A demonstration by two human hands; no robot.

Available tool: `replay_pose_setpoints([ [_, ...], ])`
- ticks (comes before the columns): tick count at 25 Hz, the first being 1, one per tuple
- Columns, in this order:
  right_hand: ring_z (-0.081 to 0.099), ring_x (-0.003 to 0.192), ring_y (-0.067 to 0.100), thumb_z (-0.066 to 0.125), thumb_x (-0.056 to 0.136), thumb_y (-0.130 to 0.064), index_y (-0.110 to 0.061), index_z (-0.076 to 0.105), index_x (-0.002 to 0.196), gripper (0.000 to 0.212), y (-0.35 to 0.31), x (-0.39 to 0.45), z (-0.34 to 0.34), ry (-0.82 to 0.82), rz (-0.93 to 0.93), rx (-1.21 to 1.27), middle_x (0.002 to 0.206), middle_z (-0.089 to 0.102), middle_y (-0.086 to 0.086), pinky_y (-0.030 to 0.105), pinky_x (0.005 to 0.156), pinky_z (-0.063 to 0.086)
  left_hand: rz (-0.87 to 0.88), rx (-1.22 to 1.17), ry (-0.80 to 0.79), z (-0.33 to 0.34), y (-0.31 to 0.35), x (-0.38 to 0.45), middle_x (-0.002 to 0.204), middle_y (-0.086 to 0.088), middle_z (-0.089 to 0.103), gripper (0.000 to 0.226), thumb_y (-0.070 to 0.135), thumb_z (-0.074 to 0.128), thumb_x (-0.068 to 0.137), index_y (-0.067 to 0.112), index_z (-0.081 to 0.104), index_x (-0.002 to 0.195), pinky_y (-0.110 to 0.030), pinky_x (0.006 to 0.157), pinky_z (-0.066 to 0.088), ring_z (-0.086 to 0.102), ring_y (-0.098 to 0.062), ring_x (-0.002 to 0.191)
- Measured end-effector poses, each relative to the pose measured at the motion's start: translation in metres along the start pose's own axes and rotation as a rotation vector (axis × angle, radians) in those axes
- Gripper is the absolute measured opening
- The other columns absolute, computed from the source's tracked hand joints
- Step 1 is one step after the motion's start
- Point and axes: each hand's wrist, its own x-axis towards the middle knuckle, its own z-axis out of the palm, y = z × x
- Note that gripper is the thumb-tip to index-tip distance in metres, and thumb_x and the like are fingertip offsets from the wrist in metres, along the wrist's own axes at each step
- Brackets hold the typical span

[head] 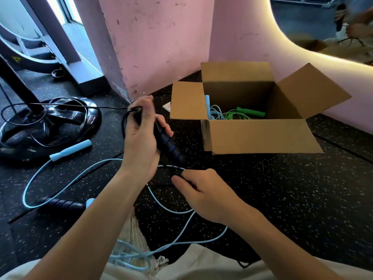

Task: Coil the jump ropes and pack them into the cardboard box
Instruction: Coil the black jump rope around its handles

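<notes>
Head view: left hand (141, 134) grips the black jump-rope handle (167, 144) upright as a winding core just left of the cardboard box (260, 136), while right hand (201, 190) pinches the black cord (171, 167) below it, likely feeding the next loop.
</notes>
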Motion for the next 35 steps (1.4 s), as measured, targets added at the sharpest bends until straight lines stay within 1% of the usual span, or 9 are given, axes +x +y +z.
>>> replay_pose_setpoints([
  [4, 0.056, 0.047, 0.011, 0.054, 0.086, -0.047, -0.020, 0.067, 0.073, 0.033, 0.007, 0.005, -0.027, 0.109, -0.112, -0.434, 0.057, 0.062, -0.008, 0.029, 0.048, 0.047, -0.004, 0.991, -0.324, 0.002, -0.015, -0.011, 0.076, 0.010, 0.066, 0.025, 0.056, 0.057, 0.092, 0.031, 0.061, 0.094, -0.024, 0.070, 0.048, 0.063, -0.004, 0.070],
  [7, 0.054, 0.049, 0.012, 0.063, 0.076, -0.034, -0.023, 0.067, 0.068, 0.014, 0.015, 0.005, -0.051, 0.215, -0.205, -0.495, 0.055, 0.061, -0.009, 0.029, 0.046, 0.044, -0.217, 1.154, -0.430, 0.012, -0.019, -0.022, 0.071, 0.002, 0.070, 0.037, 0.059, 0.051, 0.093, 0.024, 0.061, 0.086, -0.034, 0.065, 0.054, 0.066, -0.014, 0.062],
  [12, 0.041, 0.054, 0.007, 0.064, 0.080, -0.023, -0.020, 0.049, 0.062, 0.023, 0.019, 0.008, -0.058, 0.287, -0.360, -0.413, 0.058, 0.047, -0.010, 0.022, 0.049, 0.035, -0.889, 0.608, -0.644, 0.015, 0.004, -0.028, 0.055, -0.008, 0.049, 0.056, 0.063, 0.045, 0.094, 0.011, 0.055, 0.080, -0.031, 0.050, 0.040, 0.045, -0.022, 0.046],
  [18, 0.049, 0.066, 0.011, 0.052, 0.099, -0.037, -0.012, 0.059, 0.085, 0.029, 0.028, 0.010, -0.061, 0.271, -0.439, -0.367, 0.075, 0.056, -0.006, 0.025, 0.057, 0.042, -0.902, -0.226, -1.000, -0.002, 0.017, -0.023, 0.047, 0.000, 0.042, 0.030, 0.032, 0.062, 0.087, 0.003, 0.058, 0.088, -0.023, 0.048, 0.041, 0.040, -0.011, 0.037],
  [22, 0.049, 0.060, 0.008, 0.043, 0.105, -0.033, -0.011, 0.057, 0.089, 0.031, 0.026, 0.013, -0.053, 0.297, -0.365, -0.234, 0.071, 0.054, -0.007, 0.027, 0.054, 0.042, -0.680, -0.661, -0.831, 0.000, 0.012, -0.019, 0.058, -0.001, 0.046, 0.041, 0.028, 0.057, 0.091, 0.009, 0.061, 0.127, -0.028, 0.054, 0.039, 0.038, -0.013, 0.046],
  [25, 0.054, 0.061, 0.008, 0.045, 0.106, -0.022, -0.031, 0.050, 0.091, 0.018, 0.024, 0.013, -0.045, 0.176, -0.243, -0.183, 0.071, 0.057, -0.011, 0.027, 0.056, 0.042, -0.524, -0.665, -0.581, 0.012, 0.005, -0.022, 0.095, 0.002, 0.071, 0.048, 0.036, 0.052, 0.093, 0.025, 0.054, 0.139, -0.023, 0.055, 0.047, 0.053, -0.007, 0.052],
  [28, 0.058, 0.079, 0.005, 0.045, 0.105, -0.016, -0.027, 0.057, 0.099, 0.018, 0.023, 0.013, -0.039, 0.056, -0.105, -0.165, 0.085, 0.064, -0.011, 0.027, 0.072, 0.047, -0.418, -0.487, -0.262, 0.019, 0.009, -0.021, 0.132, 0.004, 0.066, 0.045, 0.037, 0.045, 0.094, 0.030, 0.056, 0.137, -0.020, 0.053, 0.047, 0.066, -0.008, 0.073],
  [32, 0.062, 0.090, 0.001, 0.064, 0.096, -0.028, -0.025, 0.073, 0.099, 0.009, 0.025, 0.012, -0.051, 0.247, -0.007, -0.075, 0.094, 0.069, -0.014, 0.026, 0.085, 0.053, -0.378, -0.165, 0.007, 0.018, 0.008, -0.016, 0.083, 0.007, 0.063, 0.039, 0.020, 0.051, 0.091, 0.028, 0.067, 0.126, -0.026, 0.054, 0.045, 0.060, -0.012, 0.065],
  [35, 0.069, 0.093, 0.007, 0.075, 0.088, -0.025, -0.025, 0.077, 0.095, 0.007, 0.023, 0.011, -0.058, 0.385, 0.104, 0.228, 0.095, 0.074, -0.008, 0.030, 0.088, 0.056, -0.373, 0.018, 0.091, 0.021, 0.006, -0.019, 0.088, 0.007, 0.068, 0.034, 0.019, 0.061, 0.091, 0.034, 0.070, 0.120, -0.026, 0.057, 0.048, 0.067, -0.011, 0.072],
])
